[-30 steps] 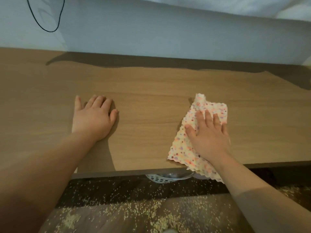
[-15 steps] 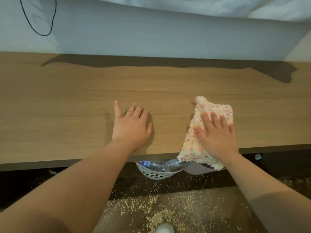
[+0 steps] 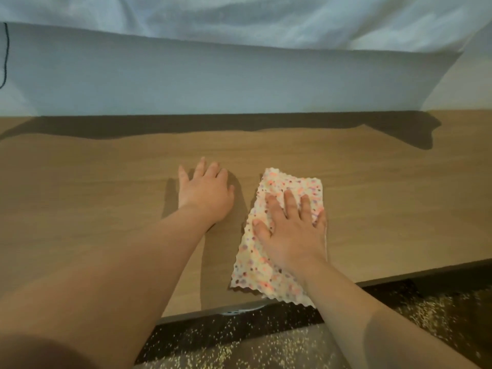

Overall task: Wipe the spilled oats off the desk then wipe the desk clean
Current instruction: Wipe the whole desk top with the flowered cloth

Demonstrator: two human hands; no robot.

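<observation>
A cream cloth with coloured dots [image 3: 292, 186] lies flat on the wooden desk [image 3: 93, 209], its near corner hanging over the front edge. My right hand [image 3: 290, 230] presses on the cloth with straight, spread fingers. Just left of the cloth, my left hand [image 3: 205, 194] rests palm down on the bare desk, fingers straight. No oats show on the desk top. Spilled oats [image 3: 239, 352] are scattered over the floor below the front edge.
A pale wall panel [image 3: 213, 75] rises behind the desk, with white fabric [image 3: 239, 17] draped above it. A black cable [image 3: 5, 57] hangs at the far left. The rim of a white basket [image 3: 239, 311] peeks out under the desk edge.
The view has shifted left and closer. My left hand has slid right, ending close beside the cloth. My right hand has stayed flat on the cloth, which now lies further onto the desk.
</observation>
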